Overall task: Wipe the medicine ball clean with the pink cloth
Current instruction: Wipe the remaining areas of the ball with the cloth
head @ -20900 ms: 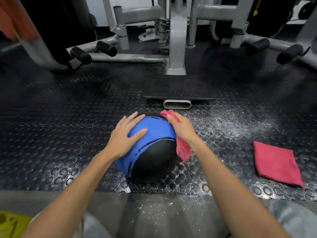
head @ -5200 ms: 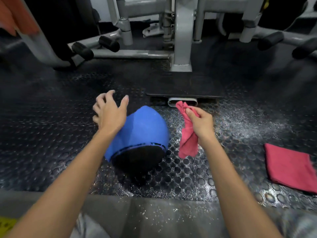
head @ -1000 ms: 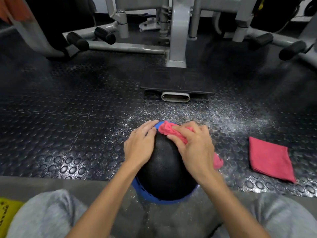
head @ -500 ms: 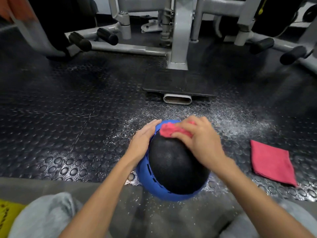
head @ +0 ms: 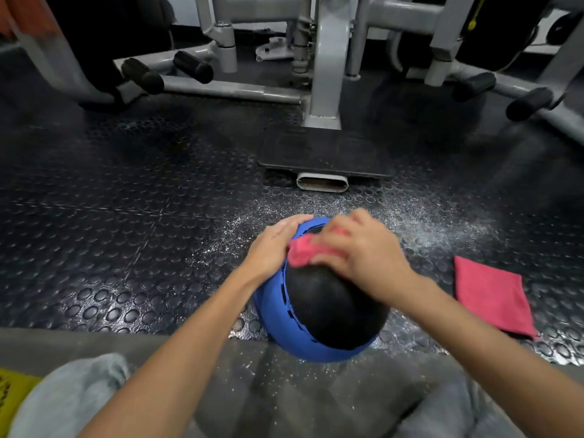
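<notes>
Bunched in the curled right hand point(head: 363, 254), the pink cloth point(head: 301, 251) presses the medicine ball point(head: 328, 308), while the flat-fingered left hand point(head: 271, 251) steadies it.

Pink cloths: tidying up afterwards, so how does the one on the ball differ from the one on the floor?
The cloth on the ball is bunched up; the cloth on the floor lies flat. The right hand grips the first and presses it against the medicine ball; nothing touches the second. Both look the same pink.
</notes>
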{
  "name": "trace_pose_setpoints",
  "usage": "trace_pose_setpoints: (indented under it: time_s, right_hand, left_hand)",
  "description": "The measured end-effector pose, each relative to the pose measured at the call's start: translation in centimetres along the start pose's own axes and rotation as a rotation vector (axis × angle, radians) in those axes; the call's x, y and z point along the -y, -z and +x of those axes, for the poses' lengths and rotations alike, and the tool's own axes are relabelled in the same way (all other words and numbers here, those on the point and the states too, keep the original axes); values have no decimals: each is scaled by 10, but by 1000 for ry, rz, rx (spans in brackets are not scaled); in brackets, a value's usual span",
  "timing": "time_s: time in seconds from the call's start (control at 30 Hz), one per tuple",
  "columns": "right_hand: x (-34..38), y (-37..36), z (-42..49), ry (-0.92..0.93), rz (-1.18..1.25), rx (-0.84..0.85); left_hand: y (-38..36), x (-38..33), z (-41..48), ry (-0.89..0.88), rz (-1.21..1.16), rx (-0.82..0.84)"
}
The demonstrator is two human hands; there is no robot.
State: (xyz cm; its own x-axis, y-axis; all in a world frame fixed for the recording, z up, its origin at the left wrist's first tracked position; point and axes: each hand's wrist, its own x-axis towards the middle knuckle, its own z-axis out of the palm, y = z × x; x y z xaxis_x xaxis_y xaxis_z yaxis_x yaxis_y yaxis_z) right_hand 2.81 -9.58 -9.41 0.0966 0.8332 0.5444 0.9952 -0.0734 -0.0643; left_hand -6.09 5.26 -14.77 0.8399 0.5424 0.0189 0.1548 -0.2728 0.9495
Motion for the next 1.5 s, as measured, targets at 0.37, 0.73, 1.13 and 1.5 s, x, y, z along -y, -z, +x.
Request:
trace_pose_setpoints:
  time_s: [0.37, 0.73, 1.13, 1.5]
  right_hand:
    - [11, -5, -31, -189, 23, -178]
    - [7, -38, -76, -909, 308, -622]
    - [-14, -14, -65, -1297, 605, -645]
    - [-24, 0, -57, -987, 530, -226]
  left_hand:
    - [-6, -14, 22, 133, 86, -43]
    - [-13, -9, 13, 98, 152, -189]
    - [-39, -18, -48, 14, 177, -401]
    - [-39, 2, -66, 303, 39, -418]
